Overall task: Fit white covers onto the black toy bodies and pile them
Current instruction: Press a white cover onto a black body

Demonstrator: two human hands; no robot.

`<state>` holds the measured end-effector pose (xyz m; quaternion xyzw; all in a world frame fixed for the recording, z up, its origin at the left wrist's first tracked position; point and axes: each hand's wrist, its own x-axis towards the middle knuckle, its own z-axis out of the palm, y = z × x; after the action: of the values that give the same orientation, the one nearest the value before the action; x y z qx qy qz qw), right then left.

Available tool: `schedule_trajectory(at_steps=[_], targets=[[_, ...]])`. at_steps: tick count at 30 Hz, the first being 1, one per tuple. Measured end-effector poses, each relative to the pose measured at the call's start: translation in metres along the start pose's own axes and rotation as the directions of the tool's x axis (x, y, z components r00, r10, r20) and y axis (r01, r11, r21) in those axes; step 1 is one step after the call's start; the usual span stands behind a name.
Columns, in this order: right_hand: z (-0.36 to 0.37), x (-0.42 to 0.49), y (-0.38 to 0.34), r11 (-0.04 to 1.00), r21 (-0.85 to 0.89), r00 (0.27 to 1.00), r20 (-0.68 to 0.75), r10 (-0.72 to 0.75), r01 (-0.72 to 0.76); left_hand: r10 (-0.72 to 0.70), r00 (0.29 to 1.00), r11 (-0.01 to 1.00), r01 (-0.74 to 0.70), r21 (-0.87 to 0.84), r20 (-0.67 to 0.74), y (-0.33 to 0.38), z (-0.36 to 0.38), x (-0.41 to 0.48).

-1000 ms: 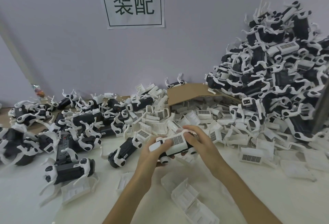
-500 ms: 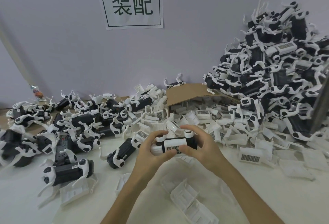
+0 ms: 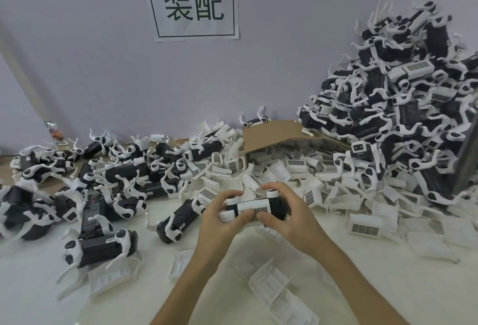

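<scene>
Black toy body [image 3: 277, 204], seemingly light rigid plastic, is gripped endwise by left hand [image 3: 219, 224] and right hand [image 3: 294, 221], thumbs pressing its white cover [image 3: 248, 210].

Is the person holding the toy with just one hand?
No, the left hand and the right hand both grip the black toy body, with thumbs on its white cover.
</scene>
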<state>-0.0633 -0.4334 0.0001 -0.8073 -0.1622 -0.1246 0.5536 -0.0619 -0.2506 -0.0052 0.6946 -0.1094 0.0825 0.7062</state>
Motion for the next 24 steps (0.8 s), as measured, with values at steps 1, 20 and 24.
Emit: schedule_trajectory(at_steps=[1,20,24], targets=[[0.0018,-0.0004,-0.0008,1.000,-0.001,1.000,-0.002,0.001,-0.001,-0.009,1.000,1.000,0.009,-0.019,-0.008,0.0007,-0.0007,-0.0002],[0.0005,0.0014,0.0063,0.978,-0.184,0.993,0.077,-0.085,0.098,-0.200,0.973,0.963,0.173,-0.206,-0.118,-0.0008,-0.0056,0.0063],[0.0019,0.0012,0.0060,0.979,-0.202,0.998,0.054,-0.019,0.029,-0.214,0.969,0.955,0.181,-0.235,-0.126,-0.0031,-0.0070,0.0077]])
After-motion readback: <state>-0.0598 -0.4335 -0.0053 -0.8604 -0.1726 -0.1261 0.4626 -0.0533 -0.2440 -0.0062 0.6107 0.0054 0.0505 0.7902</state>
